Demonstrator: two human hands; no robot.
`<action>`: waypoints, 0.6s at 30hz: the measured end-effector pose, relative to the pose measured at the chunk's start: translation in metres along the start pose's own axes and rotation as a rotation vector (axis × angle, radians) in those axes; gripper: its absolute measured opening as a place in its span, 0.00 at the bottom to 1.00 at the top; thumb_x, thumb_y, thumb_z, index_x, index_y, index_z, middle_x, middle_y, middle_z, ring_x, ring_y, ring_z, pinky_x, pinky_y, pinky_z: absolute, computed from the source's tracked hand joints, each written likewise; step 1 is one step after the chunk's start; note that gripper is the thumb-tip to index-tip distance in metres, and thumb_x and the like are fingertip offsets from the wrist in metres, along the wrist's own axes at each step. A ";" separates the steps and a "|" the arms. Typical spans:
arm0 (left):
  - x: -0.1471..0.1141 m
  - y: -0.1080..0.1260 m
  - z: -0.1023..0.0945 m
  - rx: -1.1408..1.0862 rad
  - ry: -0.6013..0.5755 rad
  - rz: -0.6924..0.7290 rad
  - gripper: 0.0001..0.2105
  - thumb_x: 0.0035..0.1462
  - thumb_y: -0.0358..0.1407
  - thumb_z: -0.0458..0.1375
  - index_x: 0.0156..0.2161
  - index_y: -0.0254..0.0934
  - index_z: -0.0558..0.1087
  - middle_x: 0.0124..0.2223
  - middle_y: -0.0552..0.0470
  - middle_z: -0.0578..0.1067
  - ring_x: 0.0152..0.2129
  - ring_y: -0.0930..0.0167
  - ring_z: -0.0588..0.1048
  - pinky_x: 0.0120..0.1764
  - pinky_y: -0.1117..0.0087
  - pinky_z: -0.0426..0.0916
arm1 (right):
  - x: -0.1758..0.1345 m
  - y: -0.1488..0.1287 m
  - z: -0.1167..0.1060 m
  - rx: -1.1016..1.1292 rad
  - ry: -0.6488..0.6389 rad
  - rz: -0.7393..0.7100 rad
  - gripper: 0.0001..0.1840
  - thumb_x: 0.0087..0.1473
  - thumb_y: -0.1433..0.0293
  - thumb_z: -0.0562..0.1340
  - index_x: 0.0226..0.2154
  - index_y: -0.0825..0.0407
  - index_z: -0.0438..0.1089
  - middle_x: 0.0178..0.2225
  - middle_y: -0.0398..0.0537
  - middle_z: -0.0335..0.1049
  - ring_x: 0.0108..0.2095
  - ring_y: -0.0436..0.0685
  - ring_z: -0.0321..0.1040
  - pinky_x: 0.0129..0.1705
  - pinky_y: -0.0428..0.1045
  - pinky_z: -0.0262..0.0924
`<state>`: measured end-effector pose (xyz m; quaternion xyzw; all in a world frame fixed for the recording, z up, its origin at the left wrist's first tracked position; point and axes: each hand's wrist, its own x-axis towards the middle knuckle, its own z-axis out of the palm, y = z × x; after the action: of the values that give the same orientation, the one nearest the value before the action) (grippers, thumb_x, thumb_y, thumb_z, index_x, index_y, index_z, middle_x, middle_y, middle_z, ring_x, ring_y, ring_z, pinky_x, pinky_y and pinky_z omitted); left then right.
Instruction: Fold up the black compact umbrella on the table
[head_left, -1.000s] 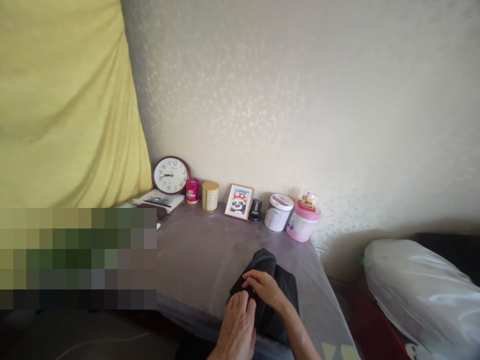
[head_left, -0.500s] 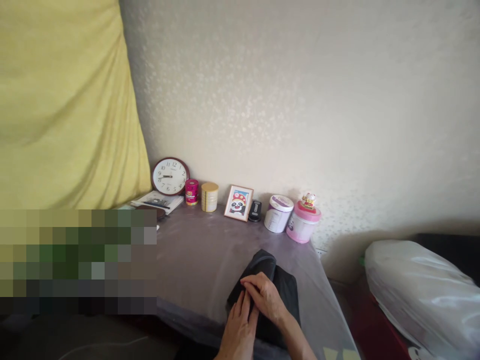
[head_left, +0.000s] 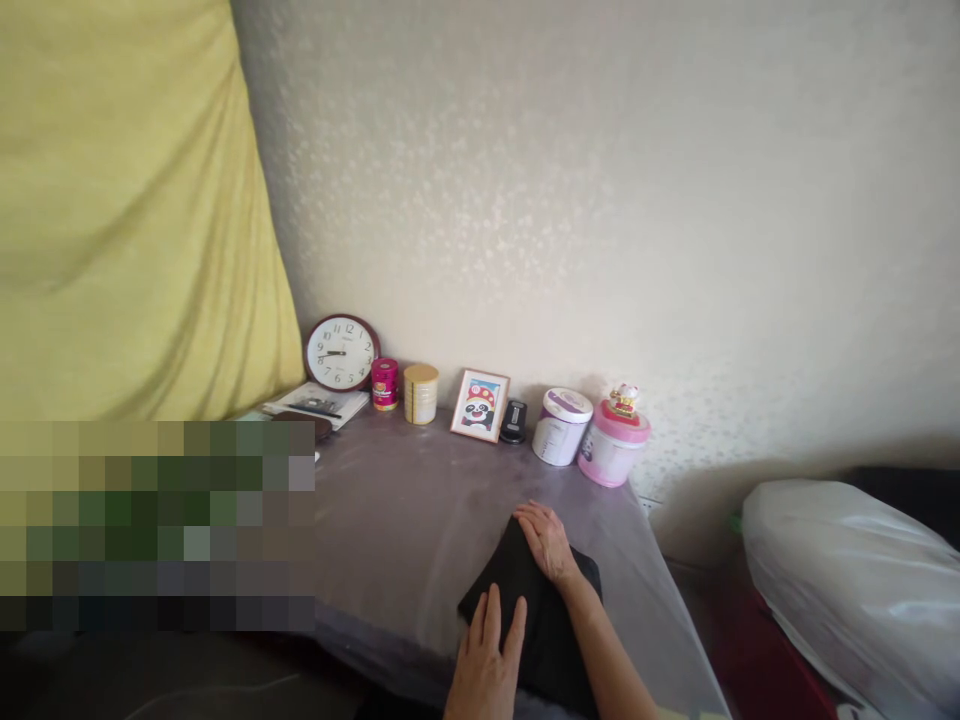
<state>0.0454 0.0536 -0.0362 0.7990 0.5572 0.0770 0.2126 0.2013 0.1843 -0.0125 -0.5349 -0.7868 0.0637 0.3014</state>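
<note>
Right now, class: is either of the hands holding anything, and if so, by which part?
Nothing is gripped. Both hands lie flat on the folded dark cloth: the left hand near its front edge, the right hand on its far end.

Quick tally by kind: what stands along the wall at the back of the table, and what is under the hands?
Clock: 1
Round tins and tubs: 4
Picture frame: 1
Cat figurine: 1
Small black device: 1
Black cloth, under left hand and right hand: 1
Total: 9
</note>
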 end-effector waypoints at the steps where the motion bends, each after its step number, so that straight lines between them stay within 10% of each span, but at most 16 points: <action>1: 0.000 0.001 -0.001 -0.008 -0.011 -0.017 0.37 0.49 0.23 0.47 0.61 0.43 0.37 0.65 0.46 0.40 0.61 0.59 0.44 0.57 0.56 0.53 | 0.004 0.003 0.000 0.000 0.000 0.012 0.20 0.59 0.65 0.46 0.40 0.50 0.72 0.45 0.49 0.71 0.50 0.57 0.62 0.54 0.56 0.52; 8: 0.000 0.002 -0.006 -0.040 -0.024 -0.039 0.35 0.48 0.20 0.42 0.62 0.37 0.39 0.65 0.46 0.41 0.61 0.63 0.45 0.58 0.62 0.50 | 0.000 0.011 -0.011 -0.157 0.214 0.219 0.18 0.55 0.65 0.50 0.40 0.53 0.71 0.46 0.55 0.69 0.49 0.59 0.63 0.53 0.56 0.54; 18: -0.022 0.023 -0.054 -0.002 -0.145 -0.046 0.48 0.32 0.16 0.50 0.61 0.30 0.34 0.65 0.40 0.36 0.61 0.61 0.42 0.59 0.65 0.48 | -0.106 0.026 -0.052 0.143 0.264 0.729 0.24 0.46 0.54 0.51 0.35 0.52 0.72 0.35 0.55 0.75 0.36 0.62 0.71 0.36 0.52 0.63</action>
<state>0.0373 0.0405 0.0245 0.7893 0.5584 0.0145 0.2547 0.2764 0.0898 -0.0241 -0.7604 -0.4934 0.1522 0.3940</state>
